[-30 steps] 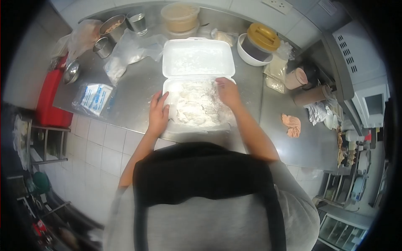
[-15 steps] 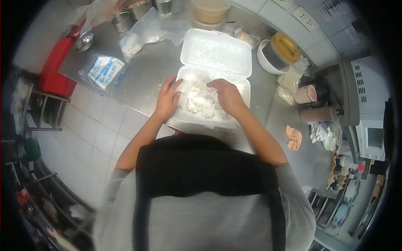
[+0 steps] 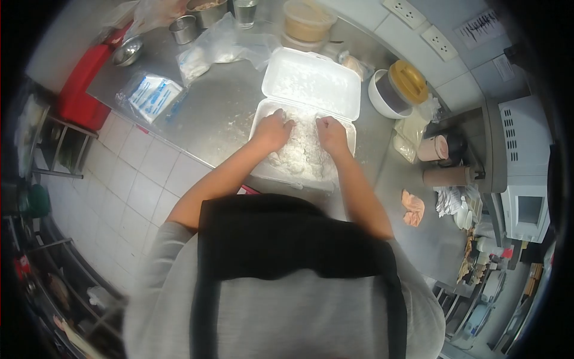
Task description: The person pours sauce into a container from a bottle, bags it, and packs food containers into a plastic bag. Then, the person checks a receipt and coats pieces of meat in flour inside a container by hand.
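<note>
An open white foam box (image 3: 311, 84) lies on the steel counter, its lid folded back. White powder with floury lumps (image 3: 302, 152) fills its lower half. My left hand (image 3: 273, 130) is in the left part of the box, fingers curled down into the powder. On the right side of the box, my right hand (image 3: 331, 134) has its fingers bent together at the powder. Whatever the fingertips of either hand hold is hidden or too small to make out.
On the steel counter (image 3: 206, 119) are a blue-and-white packet (image 3: 154, 96), plastic bags (image 3: 224, 48), metal bowls, a tub (image 3: 308, 23), a white bowl (image 3: 382, 99) with a yellow-lidded container, and a pinkish cloth (image 3: 412, 208). A microwave (image 3: 529, 206) stands at the right.
My left hand has moved from the box's left edge into the powder and its fingers have curled. My right hand has shifted slightly right. The camera view has shifted a little.
</note>
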{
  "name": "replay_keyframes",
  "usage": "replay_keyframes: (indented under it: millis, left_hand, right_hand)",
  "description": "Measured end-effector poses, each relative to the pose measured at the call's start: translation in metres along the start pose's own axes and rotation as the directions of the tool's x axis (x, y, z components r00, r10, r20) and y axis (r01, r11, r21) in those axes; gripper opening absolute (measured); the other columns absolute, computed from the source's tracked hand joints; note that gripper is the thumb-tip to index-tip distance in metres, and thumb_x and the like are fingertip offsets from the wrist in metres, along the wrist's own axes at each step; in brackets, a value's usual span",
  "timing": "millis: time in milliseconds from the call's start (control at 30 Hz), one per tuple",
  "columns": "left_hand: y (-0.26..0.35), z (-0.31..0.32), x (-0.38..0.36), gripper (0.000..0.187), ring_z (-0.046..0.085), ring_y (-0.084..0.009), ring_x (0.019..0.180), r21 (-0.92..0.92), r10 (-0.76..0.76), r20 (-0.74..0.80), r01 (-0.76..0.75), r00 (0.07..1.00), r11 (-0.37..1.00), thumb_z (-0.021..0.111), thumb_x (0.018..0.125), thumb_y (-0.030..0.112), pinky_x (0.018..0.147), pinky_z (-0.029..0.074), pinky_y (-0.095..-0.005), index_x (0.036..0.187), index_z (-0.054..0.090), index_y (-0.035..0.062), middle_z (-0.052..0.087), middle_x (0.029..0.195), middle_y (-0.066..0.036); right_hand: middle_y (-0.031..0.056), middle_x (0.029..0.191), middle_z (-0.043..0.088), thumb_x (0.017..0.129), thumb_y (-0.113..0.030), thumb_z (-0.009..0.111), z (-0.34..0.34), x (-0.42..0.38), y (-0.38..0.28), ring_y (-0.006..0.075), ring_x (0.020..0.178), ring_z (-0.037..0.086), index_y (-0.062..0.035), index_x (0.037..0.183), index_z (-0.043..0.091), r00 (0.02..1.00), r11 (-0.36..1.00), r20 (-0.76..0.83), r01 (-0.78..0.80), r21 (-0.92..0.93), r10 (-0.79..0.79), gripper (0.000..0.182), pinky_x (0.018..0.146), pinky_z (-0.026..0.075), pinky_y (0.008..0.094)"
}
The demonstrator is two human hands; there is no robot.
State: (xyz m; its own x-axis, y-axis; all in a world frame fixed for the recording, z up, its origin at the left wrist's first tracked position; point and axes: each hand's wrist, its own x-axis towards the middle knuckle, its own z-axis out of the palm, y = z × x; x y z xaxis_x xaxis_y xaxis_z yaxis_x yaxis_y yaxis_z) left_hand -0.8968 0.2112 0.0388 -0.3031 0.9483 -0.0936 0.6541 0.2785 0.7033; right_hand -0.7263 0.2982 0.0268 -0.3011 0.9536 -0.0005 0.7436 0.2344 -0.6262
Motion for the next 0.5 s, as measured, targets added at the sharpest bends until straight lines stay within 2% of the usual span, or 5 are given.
replay_keyframes:
  millis: [33, 133, 233, 333, 500]
  left_hand:
    - [-0.001, 0.006, 0.008, 0.053, 0.059, -0.0319, 0.095, -0.089, -0.072, 0.059, 0.077, 0.996, 0.993, 0.056, 0.088, 0.029, 0.083, 0.047, -0.0373, 0.129, 0.045, -0.0026, 0.061, 0.106, -0.023]
    - [-0.011, 0.022, 0.025, 0.047, 0.057, -0.0344, 0.103, -0.345, -0.254, 0.046, 0.254, 0.966, 0.904, 0.056, 0.087, 0.031, 0.086, 0.046, -0.0403, 0.118, 0.051, -0.0044, 0.058, 0.113, -0.025]
    - [-0.013, 0.023, 0.033, 0.042, 0.061, -0.0213, 0.083, -0.432, -0.307, 0.125, 0.330, 0.943, 0.839, 0.058, 0.088, 0.028, 0.071, 0.050, -0.0342, 0.117, 0.053, -0.0020, 0.062, 0.097, -0.013]
    - [-0.016, 0.022, 0.040, 0.035, 0.060, -0.0202, 0.080, -0.654, -0.277, 0.255, 0.377, 0.926, 0.656, 0.059, 0.088, 0.024, 0.069, 0.050, -0.0350, 0.112, 0.054, -0.0011, 0.061, 0.095, -0.010]
    - [-0.018, 0.016, 0.040, 0.029, 0.061, -0.0188, 0.082, -0.738, -0.166, 0.410, 0.433, 0.897, 0.518, 0.057, 0.089, 0.017, 0.071, 0.052, -0.0335, 0.112, 0.055, -0.0014, 0.061, 0.097, -0.010]
  right_hand:
    - [0.0231, 0.089, 0.065, 0.087, -0.036, 0.053, -0.001, 0.001, -0.003, 0.0368, 0.089, 0.061, 0.0015, 0.088, 0.066, 0.999, 0.999, 0.011, -0.048, 0.011, 0.048, 0.040, 0.081, 0.046, 0.0420]
    - [0.0238, 0.091, 0.065, 0.088, -0.043, 0.050, 0.000, 0.009, 0.001, 0.0365, 0.090, 0.061, 0.0027, 0.088, 0.066, 0.989, 0.992, 0.079, -0.129, 0.003, 0.129, 0.049, 0.082, 0.045, 0.0419]
    - [0.0251, 0.095, 0.064, 0.088, -0.047, 0.047, 0.005, 0.014, 0.015, 0.0370, 0.093, 0.060, 0.0042, 0.089, 0.065, 0.986, 0.987, 0.108, -0.138, 0.085, 0.128, 0.054, 0.083, 0.044, 0.0419]
    - [0.0241, 0.094, 0.065, 0.090, -0.047, 0.046, 0.005, 0.019, 0.020, 0.0348, 0.092, 0.061, 0.0055, 0.092, 0.065, 0.980, 0.969, 0.132, -0.173, 0.179, 0.150, 0.056, 0.083, 0.043, 0.0397]
    - [0.0162, 0.100, 0.065, 0.091, -0.044, 0.051, -0.009, 0.012, 0.000, 0.0250, 0.091, 0.058, 0.0051, 0.100, 0.064, 0.934, 0.837, 0.242, -0.346, 0.424, 0.264, 0.052, 0.082, 0.043, 0.0350]
